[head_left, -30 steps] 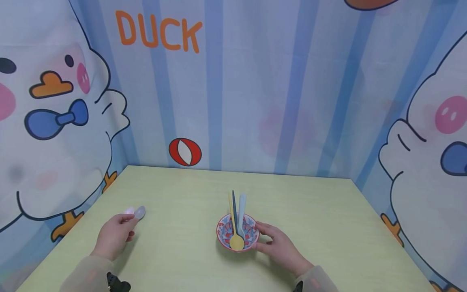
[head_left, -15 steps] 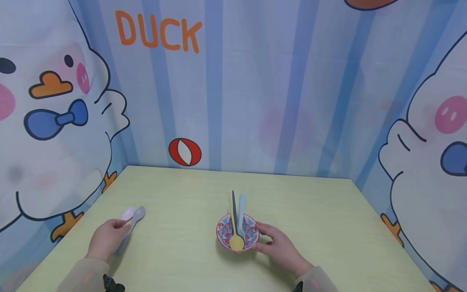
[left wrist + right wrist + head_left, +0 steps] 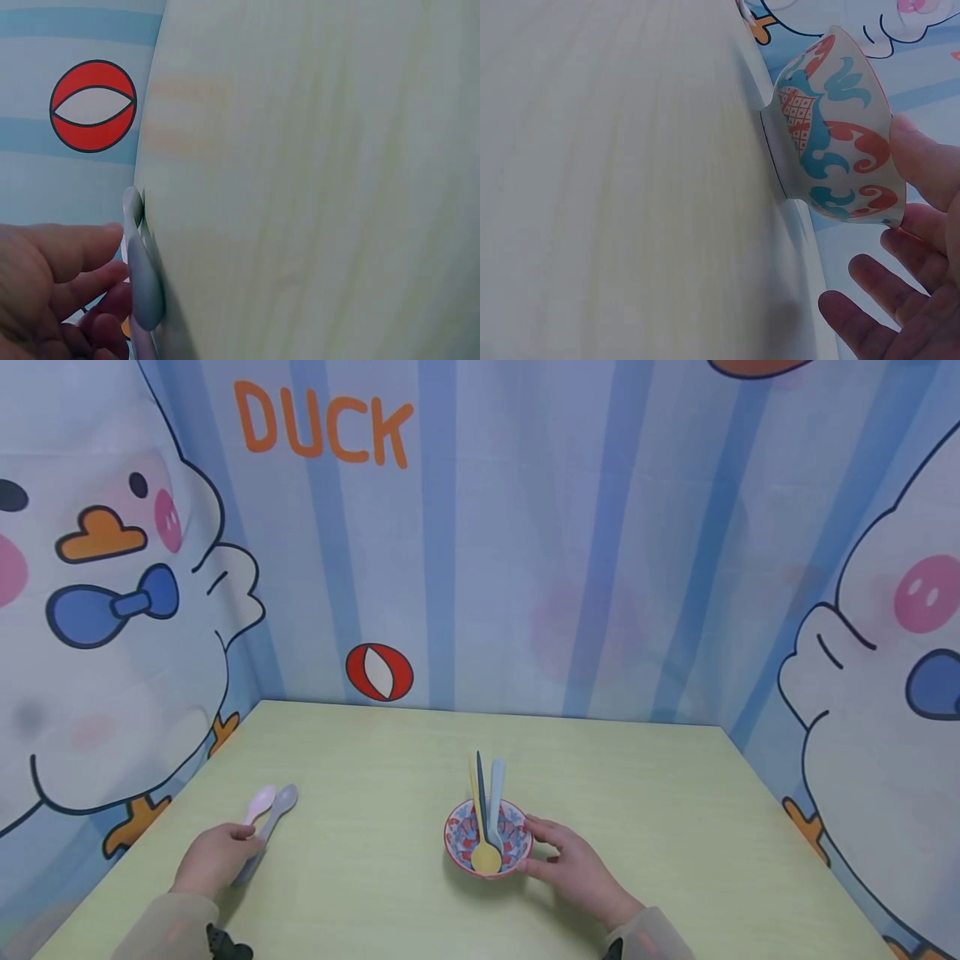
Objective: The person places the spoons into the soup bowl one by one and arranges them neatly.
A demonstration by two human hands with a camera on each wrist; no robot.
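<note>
At the left, a pink spoon (image 3: 261,801) and a lavender spoon (image 3: 283,799) lie side by side. My left hand (image 3: 210,862) is over their handles; its fingertips (image 3: 111,241) meet the lavender spoon (image 3: 145,285) in the left wrist view. I cannot tell whether they pinch a handle. My right hand (image 3: 577,870) holds the side of a small red, white and blue patterned bowl (image 3: 452,839), with thumb and a finger at its rim (image 3: 885,97). In the bowl stand a yellow spoon (image 3: 486,860), a light blue spoon (image 3: 497,785) and a thin dark blue handle (image 3: 482,789).
A pale yellow-green table (image 3: 375,760) carries everything. Cloth walls (image 3: 517,527) with printed ducks stand behind it and along both sides. The bowl (image 3: 829,142) sits on its foot on the tabletop.
My left hand has slid back toward the near left along the spoons, uncovering more of the lavender and pink spoons, which stay in place. The right hand and bowl have not moved.
</note>
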